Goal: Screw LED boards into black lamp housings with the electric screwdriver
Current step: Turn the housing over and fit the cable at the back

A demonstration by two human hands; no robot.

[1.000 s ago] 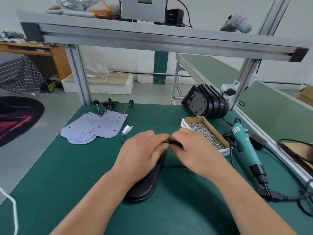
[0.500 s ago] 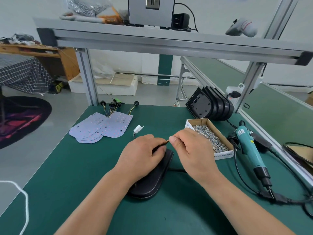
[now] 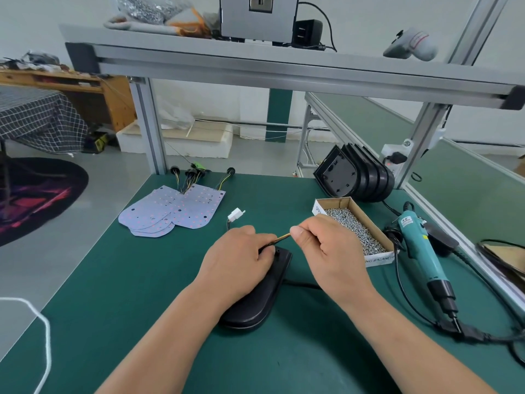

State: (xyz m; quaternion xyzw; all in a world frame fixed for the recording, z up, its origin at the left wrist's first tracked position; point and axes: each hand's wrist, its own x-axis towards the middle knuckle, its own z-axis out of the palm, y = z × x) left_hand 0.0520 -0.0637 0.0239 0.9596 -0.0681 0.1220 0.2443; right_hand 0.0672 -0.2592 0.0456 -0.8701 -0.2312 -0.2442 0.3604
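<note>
Head view: left hand (image 3: 238,263) grips the black lamp housing (image 3: 265,297), right hand (image 3: 329,251) pinches a thin wire (image 3: 281,238).

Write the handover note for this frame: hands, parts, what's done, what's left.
Left hand holds the lamp housing down on the green bench. Right hand pinches a thin wire at the housing's far end. LED boards are stacked back left, spare housings back right; screw box and electric screwdriver lie to the right, untouched. No board visible in this housing; seating and screwing remain.
</note>
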